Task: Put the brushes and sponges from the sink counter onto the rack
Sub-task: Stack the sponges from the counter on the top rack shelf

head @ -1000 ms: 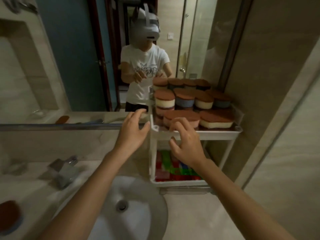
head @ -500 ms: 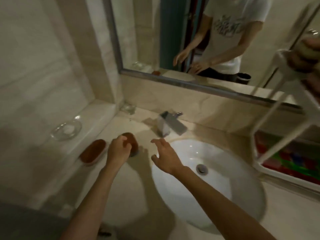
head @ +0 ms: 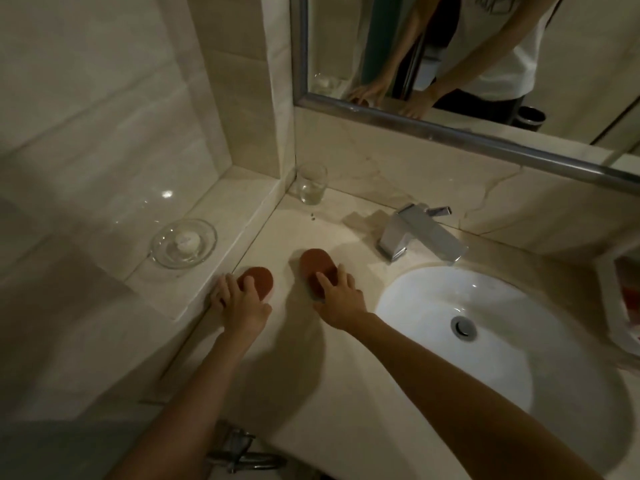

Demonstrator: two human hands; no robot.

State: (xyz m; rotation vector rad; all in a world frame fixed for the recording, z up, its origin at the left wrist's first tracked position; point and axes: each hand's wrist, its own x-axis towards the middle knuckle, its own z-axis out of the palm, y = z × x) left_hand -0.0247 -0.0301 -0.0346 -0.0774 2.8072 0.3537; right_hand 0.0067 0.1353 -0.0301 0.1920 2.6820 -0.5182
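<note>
Two oval sponges with reddish-brown tops lie on the beige sink counter, left of the basin. My left hand (head: 239, 301) rests on the left sponge (head: 260, 277), fingers curled over its near end, beside the raised ledge. Closing around the near end of the right sponge (head: 316, 263) is my right hand (head: 341, 301), and a bluish lower layer shows under the fingers. Only a white corner of the rack (head: 604, 289) shows at the right edge.
A white basin (head: 433, 299) with a chrome faucet (head: 415, 237) fills the right side. A clear glass (head: 311, 183) stands in the back corner. A glass soap dish (head: 183, 242) sits on the left ledge. A mirror (head: 450, 64) hangs above.
The view swung from the rack down to the left side of the counter. My left hand shifted from the right sponge to the left one, and my right hand came onto the right sponge.
</note>
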